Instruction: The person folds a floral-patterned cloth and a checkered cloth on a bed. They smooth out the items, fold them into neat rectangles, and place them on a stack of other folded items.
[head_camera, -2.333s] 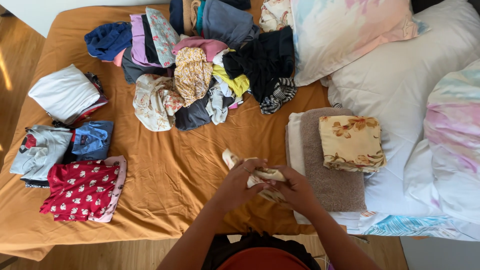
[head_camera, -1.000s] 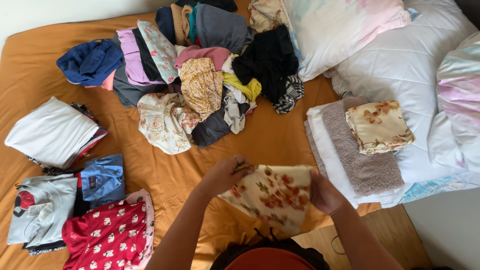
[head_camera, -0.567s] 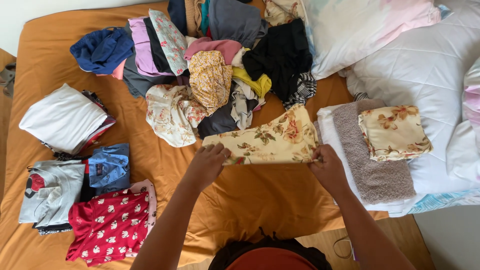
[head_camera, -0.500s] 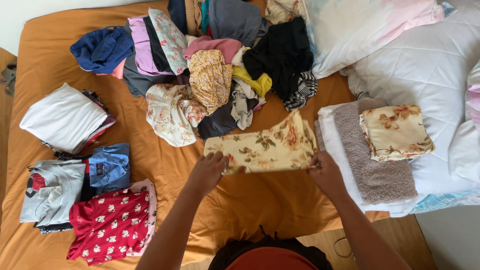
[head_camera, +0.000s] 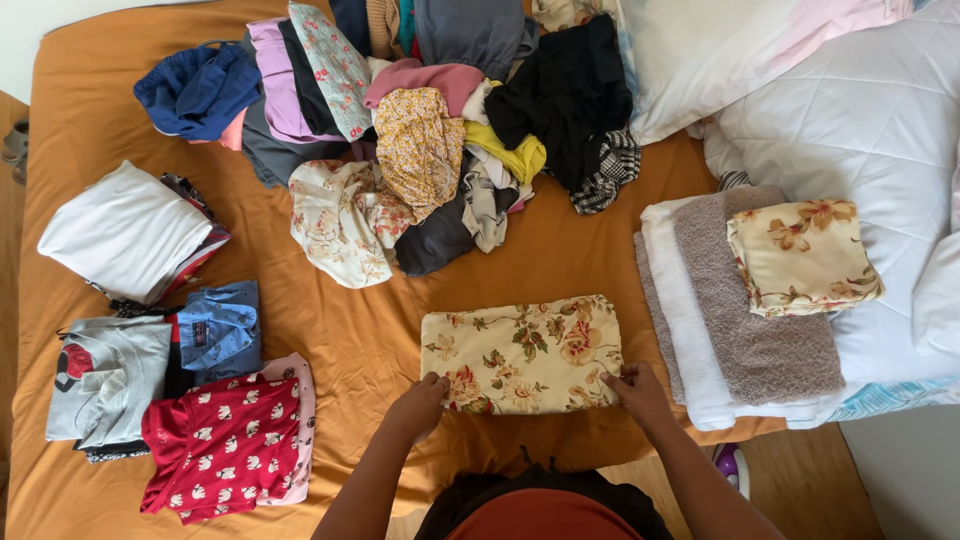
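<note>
Fingers of my left hand (head_camera: 418, 402) and right hand (head_camera: 637, 389) are pinching the near corners of the floral cloth (head_camera: 522, 352) lying folded on the orange bed (head_camera: 560, 255); uneven pulling risks skewing its fold.

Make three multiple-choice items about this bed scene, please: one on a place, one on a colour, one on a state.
1. Where does the folded floral cloth that both hands touch lie?
A. on the orange sheet, near the bed's front edge
B. on the white pillow
C. on the floor

2. What colour is the patterned shirt at lower left?
A. green
B. red
C. black

3. How does the heap of clothes at the top look?
A. neatly stacked
B. hung on hangers
C. loose and unfolded

Answers: 1 A, the left hand and right hand press its near edge flat on the sheet. 2 B, red with small white figures. 3 C, the garments lie crumpled over each other.
</note>
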